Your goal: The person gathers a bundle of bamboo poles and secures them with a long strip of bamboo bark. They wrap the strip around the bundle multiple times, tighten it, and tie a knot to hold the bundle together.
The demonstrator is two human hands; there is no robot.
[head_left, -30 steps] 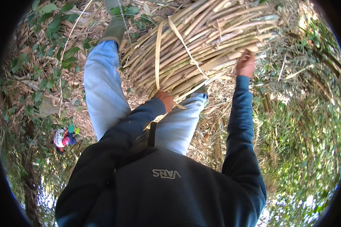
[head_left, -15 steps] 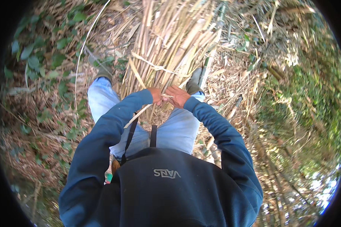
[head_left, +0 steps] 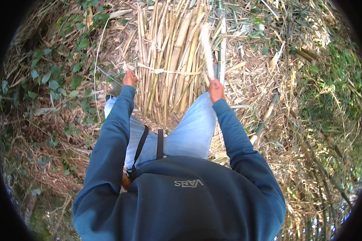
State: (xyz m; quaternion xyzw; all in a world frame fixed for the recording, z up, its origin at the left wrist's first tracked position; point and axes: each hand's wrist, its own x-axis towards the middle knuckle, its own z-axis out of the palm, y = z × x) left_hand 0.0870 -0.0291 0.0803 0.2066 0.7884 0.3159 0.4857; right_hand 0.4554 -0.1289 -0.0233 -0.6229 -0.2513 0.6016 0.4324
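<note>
The person's hands have parted, leaving the cane bundle [head_left: 177, 52] between them, at far centre: right hand [head_left: 216, 90] gripping a pale strip [head_left: 207, 52]; whether the left hand [head_left: 130, 78] grips anything is indiscernible.

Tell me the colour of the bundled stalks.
The stalks are tan to yellowish brown, clearest in the head view.

Outdoor woodland, shown by dry leaf litter [head_left: 240, 90], leafy plants [head_left: 52, 80] and tangled undergrowth [head_left: 334, 92]
</note>
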